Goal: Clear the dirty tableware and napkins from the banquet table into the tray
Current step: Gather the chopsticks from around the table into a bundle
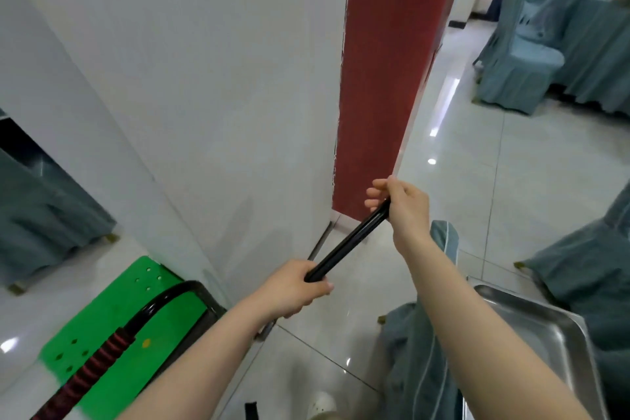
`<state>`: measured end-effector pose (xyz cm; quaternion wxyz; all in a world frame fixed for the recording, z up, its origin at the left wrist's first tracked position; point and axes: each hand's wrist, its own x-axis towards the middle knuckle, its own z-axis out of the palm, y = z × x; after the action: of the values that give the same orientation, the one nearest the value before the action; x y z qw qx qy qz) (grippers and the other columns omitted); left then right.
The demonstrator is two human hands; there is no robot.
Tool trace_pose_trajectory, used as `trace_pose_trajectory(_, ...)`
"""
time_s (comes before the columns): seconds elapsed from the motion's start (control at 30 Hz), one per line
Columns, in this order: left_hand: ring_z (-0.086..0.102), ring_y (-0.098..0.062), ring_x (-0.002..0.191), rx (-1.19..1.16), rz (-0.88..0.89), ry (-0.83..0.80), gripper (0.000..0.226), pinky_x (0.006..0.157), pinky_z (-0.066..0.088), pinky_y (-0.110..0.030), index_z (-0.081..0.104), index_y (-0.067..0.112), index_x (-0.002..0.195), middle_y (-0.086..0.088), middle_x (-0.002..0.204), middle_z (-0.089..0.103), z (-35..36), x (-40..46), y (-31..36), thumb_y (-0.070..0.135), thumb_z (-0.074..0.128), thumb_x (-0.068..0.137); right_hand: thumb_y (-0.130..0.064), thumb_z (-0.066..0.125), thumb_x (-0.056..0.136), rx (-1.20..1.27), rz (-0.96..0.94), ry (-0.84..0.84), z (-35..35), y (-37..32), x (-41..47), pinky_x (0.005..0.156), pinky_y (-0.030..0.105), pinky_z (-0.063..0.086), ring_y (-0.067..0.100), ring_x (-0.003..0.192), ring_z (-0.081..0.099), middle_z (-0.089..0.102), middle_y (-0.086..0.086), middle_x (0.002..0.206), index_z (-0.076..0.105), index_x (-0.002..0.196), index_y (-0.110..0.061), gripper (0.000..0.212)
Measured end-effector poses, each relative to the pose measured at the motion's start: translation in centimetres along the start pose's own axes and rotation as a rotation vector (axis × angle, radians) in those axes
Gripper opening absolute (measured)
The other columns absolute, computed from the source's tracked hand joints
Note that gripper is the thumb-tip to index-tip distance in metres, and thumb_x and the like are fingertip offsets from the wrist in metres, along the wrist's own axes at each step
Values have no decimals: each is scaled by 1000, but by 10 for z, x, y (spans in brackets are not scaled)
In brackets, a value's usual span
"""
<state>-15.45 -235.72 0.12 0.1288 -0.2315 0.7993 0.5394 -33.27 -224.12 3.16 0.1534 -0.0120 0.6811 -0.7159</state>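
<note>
Both hands grip one glossy black bar [347,244] (left hand [293,286] at its near end, right hand [402,204] at its far end); steel tray [545,324] at lower right

There is one view only, from a wide-angle camera worn on the person's head. It looks forward and steeply down, so both forearms run up from the bottom edge to the left hand [293,286] and right hand [402,204], which sit close, near mid-frame. Beyond the fingers [375,196] a white wall [204,78] fills the upper left. Right of the fingers lies the tiled floor [511,181]; below them, at the lower right corner, the metal tray [545,324]. Straight lines bow toward the edges.
</note>
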Motion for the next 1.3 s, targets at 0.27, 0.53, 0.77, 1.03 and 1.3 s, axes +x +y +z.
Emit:
trace_pose_trajectory(0.27, 35, -7, 32, 136, 63, -59, 27, 36, 27, -16, 49, 17, 67, 9, 41, 40, -7, 89, 35, 31, 63, 85, -29, 49, 92, -233, -15, 130, -27, -2, 66, 56, 17, 45, 14, 72, 68, 72, 1, 67, 74, 76, -22, 31)
trace_pose_trajectory(0.53, 32, -12, 34, 129, 85, -148, 42, 37, 25, -17, 37, 22, 58, 8, 42, 39, -35, 203, 81, 39, 65, 83, -28, 57, 88, -145, -47, 223, -64, -23, 149, 74, 26, 52, 8, 82, 69, 74, -8, 86, 74, 81, -26, 19)
trace_pose_trajectory(0.77, 30, -15, 35, 18, 175, -248, 37, 38, 24, -19, 43, 17, 60, 5, 41, 38, -61, 299, 148, 28, 60, 90, -23, 54, 90, 11, 57, 401, -88, -32, 215, 76, 28, 51, 15, 85, 69, 75, 0, 95, 71, 93, -18, 18)
trace_pose_trajectory(1.03, 27, -8, 35, -298, 35, -594, 20, 35, 22, -16, 54, 9, 80, 2, 49, 38, -30, 379, 218, 19, 50, 97, -20, 52, 91, 108, 71, 641, -155, -47, 253, 79, 30, 52, 19, 88, 69, 75, 3, 94, 71, 93, -16, 19)
trace_pose_trajectory(1.3, 46, -12, 42, -445, -35, -740, 16, 39, 38, -20, 56, 5, 91, -5, 54, 55, 24, 440, 271, 14, 46, 98, -27, 44, 98, 295, 133, 665, -211, -42, 274, 96, 38, 47, 23, 102, 67, 73, 4, 106, 65, 111, -11, 30)
